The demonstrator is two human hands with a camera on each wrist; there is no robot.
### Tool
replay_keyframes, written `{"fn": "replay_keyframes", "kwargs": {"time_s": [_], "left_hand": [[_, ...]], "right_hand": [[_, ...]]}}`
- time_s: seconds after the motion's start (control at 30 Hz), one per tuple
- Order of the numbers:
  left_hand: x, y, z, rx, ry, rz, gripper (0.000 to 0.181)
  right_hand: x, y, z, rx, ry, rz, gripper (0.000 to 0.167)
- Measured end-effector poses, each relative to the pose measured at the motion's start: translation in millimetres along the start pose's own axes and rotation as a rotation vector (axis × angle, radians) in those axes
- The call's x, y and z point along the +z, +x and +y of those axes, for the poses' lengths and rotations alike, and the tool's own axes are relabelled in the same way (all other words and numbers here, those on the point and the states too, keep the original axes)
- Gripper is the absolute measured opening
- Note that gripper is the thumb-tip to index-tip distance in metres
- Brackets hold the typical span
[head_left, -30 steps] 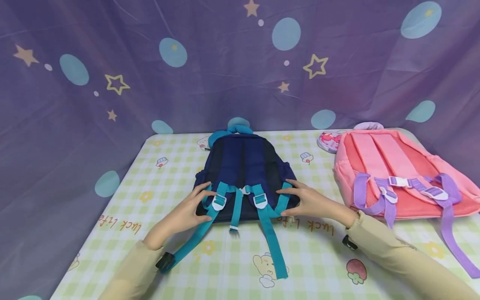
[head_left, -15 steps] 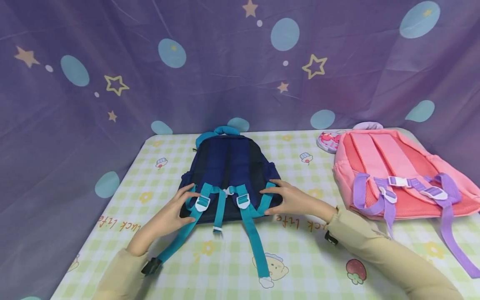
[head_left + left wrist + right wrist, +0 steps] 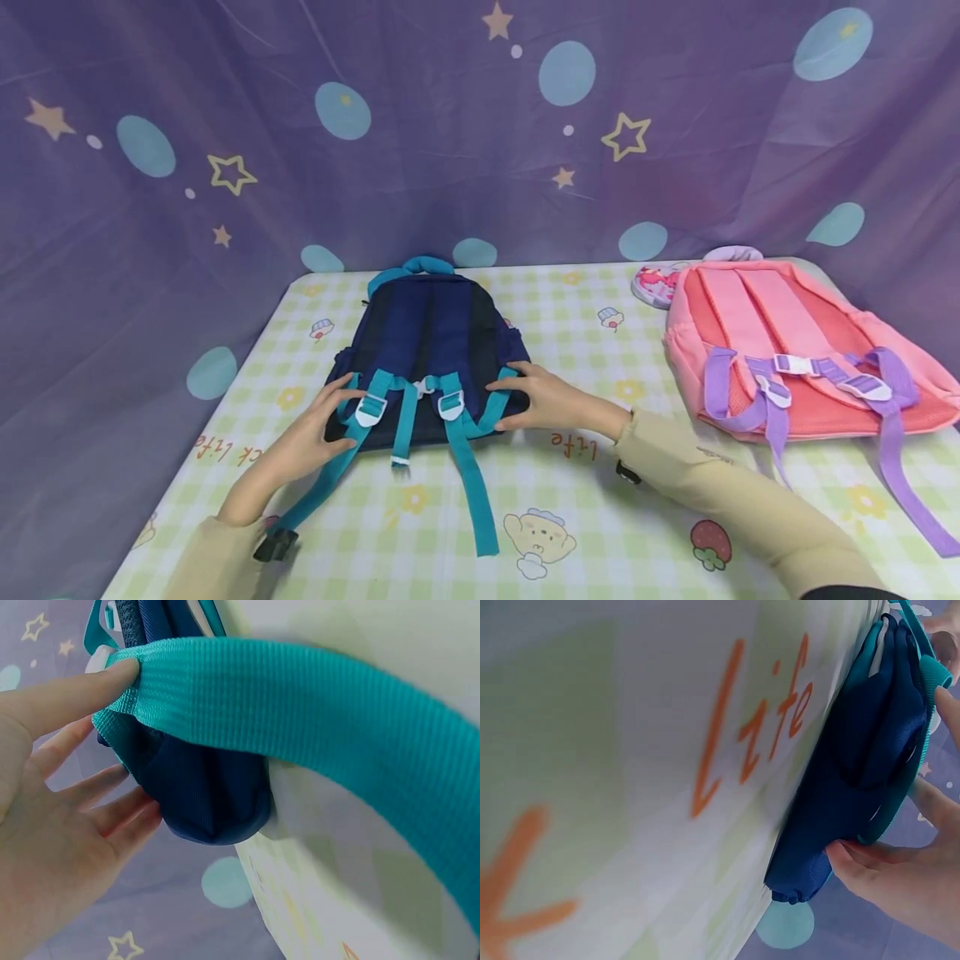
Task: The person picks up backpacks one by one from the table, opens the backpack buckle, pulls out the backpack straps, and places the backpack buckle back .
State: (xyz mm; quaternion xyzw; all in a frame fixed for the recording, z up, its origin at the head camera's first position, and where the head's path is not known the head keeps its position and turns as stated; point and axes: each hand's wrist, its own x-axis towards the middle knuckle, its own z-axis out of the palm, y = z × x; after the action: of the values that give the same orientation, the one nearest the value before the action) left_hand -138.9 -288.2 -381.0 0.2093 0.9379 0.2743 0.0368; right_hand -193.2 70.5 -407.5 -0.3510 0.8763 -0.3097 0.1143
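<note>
We observe the left hand (image 3: 303, 437) and the right hand (image 3: 551, 400) gripping the lower corners of the navy backpack (image 3: 427, 342), teal straps (image 3: 472, 500) between them; it lies on the table (image 3: 622, 542), left of the pink backpack (image 3: 802, 325).

Left hand (image 3: 66, 834) — thumb on teal strap (image 3: 259, 694)

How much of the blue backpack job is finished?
Done, it seems: the navy backpack lies straps-up on the tablecloth, apart from the pink backpack.
In hand: the left hand and right hand hold its lower corners.
Left, probably: letting go, maybe tidying the teal strap trailing loose.
</note>
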Motion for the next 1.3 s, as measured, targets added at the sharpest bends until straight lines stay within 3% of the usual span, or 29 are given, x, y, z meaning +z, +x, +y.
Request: {"fn": "replay_keyframes", "kwargs": {"time_s": [0.4, 0.67, 1.0, 1.3], "left_hand": [[-11.5, -14.9, -15.1, -0.05, 0.001, 0.048, 0.065], [-17.1, -23.1, -27.6, -0.053, 0.001, 0.075, 0.066], [-25.2, -31.6, -43.1, -0.034, 0.064, 0.139, 0.068], [-30.0, -37.1, -54.3, -0.066, 0.007, 0.15, 0.069]], "right_hand": [[11, 22.4, -16, -0.042, -0.029, -0.003, 0.053], [19, 35.7, -23, -0.043, -0.037, -0.008, 0.053], [26, 53.5, -36, -0.04, -0.05, -0.015, 0.052], [31, 67.1, -43, -0.052, -0.057, -0.009, 0.052]]}}
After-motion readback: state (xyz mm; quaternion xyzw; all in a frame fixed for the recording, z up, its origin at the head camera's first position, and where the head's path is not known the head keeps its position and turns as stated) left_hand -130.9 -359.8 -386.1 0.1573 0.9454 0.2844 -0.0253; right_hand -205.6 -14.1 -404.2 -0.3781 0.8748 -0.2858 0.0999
